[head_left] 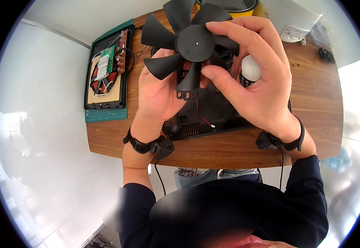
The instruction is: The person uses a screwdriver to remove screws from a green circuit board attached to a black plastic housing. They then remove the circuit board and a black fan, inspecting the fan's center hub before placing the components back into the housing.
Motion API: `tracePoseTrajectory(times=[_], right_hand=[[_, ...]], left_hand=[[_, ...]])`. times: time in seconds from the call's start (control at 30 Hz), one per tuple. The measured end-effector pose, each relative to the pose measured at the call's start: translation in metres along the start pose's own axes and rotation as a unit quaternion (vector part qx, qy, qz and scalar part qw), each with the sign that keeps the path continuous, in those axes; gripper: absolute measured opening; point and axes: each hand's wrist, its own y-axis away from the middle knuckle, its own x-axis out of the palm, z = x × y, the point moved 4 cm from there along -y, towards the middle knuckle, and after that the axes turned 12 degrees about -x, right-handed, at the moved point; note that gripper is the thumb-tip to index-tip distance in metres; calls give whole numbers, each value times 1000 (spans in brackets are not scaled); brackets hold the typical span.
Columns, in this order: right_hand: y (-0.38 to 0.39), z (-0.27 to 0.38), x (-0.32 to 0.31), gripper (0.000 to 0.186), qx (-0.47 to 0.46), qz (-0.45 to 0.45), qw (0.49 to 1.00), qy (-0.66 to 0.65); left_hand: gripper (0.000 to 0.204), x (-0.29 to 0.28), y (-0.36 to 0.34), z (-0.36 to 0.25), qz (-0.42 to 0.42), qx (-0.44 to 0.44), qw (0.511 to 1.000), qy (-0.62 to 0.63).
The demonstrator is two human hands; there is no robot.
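A black fan blade wheel [195, 43] with broad blades and a round hub is held up over the table, face toward me. My right hand [262, 78] grips it, index fingertip on the hub's upper right edge and thumb at the lower right. Behind the blades, my left hand [157, 97] supports the motor bracket [182, 95], with red showing inside; most of its fingers are hidden. A thin red-and-black wire [198, 109] with a white plug hangs from the bracket. Below lies a black plastic housing [213, 120]. A white-topped container [251, 68] shows past my right thumb.
At the left, an opened black device [105, 76] with a green circuit board lies on a green cutting mat [105, 115]. Small screws [142, 50] are scattered beside it. A white jug [297, 18], a yellow-and-black bin [242, 7] and a small black part [326, 55] sit farther back.
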Motion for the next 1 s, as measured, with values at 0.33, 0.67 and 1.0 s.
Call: tracePoseTrajectory(times=[0.33, 0.67, 1.0], right_hand=[[0, 0, -1, 53, -23, 3, 1000, 11], [7, -14, -7, 64, 80, -45, 991, -95], [9, -19, 5, 41, 251, 29, 925, -285]], left_hand=[[34, 0, 1, 4, 19, -15, 999, 21], [40, 0, 0, 2, 86, 33, 996, -3], [46, 0, 0, 3, 87, 38, 995, -34]])
